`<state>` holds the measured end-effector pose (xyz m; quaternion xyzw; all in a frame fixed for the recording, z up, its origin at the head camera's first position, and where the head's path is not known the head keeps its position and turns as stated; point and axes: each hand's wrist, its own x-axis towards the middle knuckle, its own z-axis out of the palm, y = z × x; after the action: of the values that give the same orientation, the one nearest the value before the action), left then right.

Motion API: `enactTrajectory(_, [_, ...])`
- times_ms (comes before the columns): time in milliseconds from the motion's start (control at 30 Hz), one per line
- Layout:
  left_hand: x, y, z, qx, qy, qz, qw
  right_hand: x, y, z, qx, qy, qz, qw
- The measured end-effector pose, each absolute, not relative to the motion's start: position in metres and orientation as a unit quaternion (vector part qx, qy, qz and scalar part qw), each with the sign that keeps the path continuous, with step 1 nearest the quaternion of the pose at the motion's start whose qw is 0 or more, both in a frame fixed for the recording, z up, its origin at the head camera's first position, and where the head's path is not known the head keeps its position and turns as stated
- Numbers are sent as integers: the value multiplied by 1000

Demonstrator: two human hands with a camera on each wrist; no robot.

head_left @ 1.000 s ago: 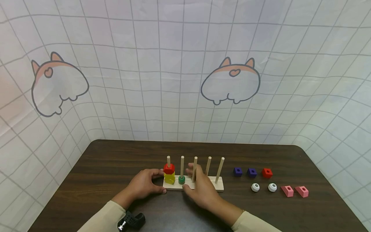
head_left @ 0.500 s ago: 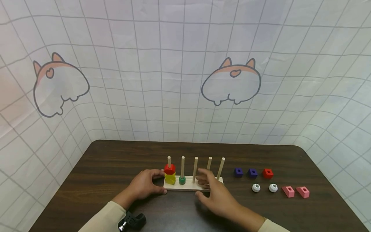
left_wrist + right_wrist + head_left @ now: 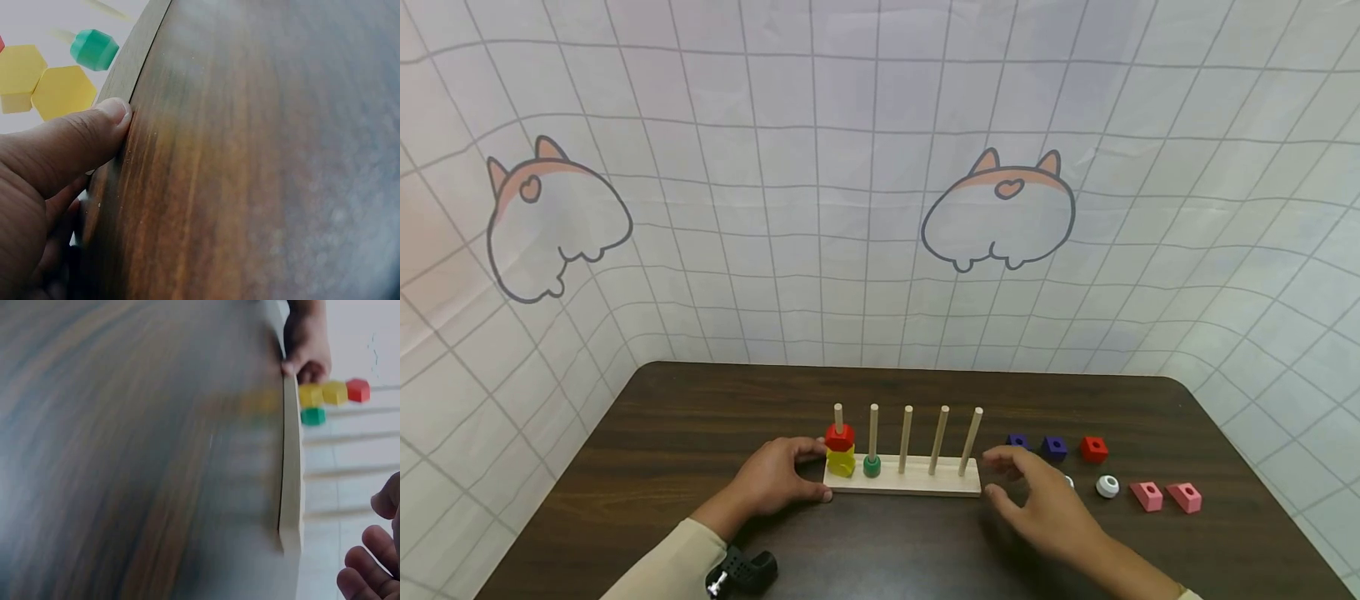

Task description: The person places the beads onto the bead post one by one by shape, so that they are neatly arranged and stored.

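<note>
A wooden peg board point(image 3: 901, 483) with several upright pegs lies on the table. My left hand point(image 3: 769, 479) grips its left end, the thumb point(image 3: 112, 112) pressing the front edge. Two yellow beads point(image 3: 322, 394) with a red bead point(image 3: 839, 438) on top fill the leftmost peg. A green bead point(image 3: 872, 467) sits low on the second peg; the other pegs are bare. Right of the board, my right hand point(image 3: 1051, 504) hovers with fingers loosely bent and holds nothing. It partly covers one white bead point(image 3: 1071, 481) and is near a purple block point(image 3: 1017, 440).
Farther right lie a second purple block point(image 3: 1054, 448), a red block point(image 3: 1093, 450), a white bead point(image 3: 1107, 487) and two pink blocks point(image 3: 1146, 497). A black strap point(image 3: 748, 571) is at my left wrist. A gridded cloth point(image 3: 880, 250) hangs behind the table point(image 3: 737, 392).
My right hand has moved right, from beside the middle pegs to past the board's right end. My left hand stays at the left end, and the beads on the pegs look unchanged.
</note>
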<state>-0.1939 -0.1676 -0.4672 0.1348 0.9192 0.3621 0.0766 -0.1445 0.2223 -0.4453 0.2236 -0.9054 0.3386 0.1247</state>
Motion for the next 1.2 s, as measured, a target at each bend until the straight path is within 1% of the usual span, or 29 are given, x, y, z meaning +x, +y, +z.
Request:
enactTrajectory(167, [-194, -168, -468, 137, 918, 364, 77, -145, 246, -441, 181, -923, 314, 128])
enactTrajectory(400, [-195, -169, -470, 137, 918, 364, 75, -147, 276, -443, 146, -936, 290, 132])
enactTrajectory(633, [-195, -169, -471, 136, 919, 362, 76, -146, 299, -448, 113, -945, 288, 104])
enactTrajectory(933, [-195, -169, -471, 142, 918, 363, 72, -145, 313, -457, 118, -944, 288, 107])
enactTrajectory(1200, [-195, -169, -470, 144, 916, 366, 74, -145, 312, -460, 93, -957, 266, 68])
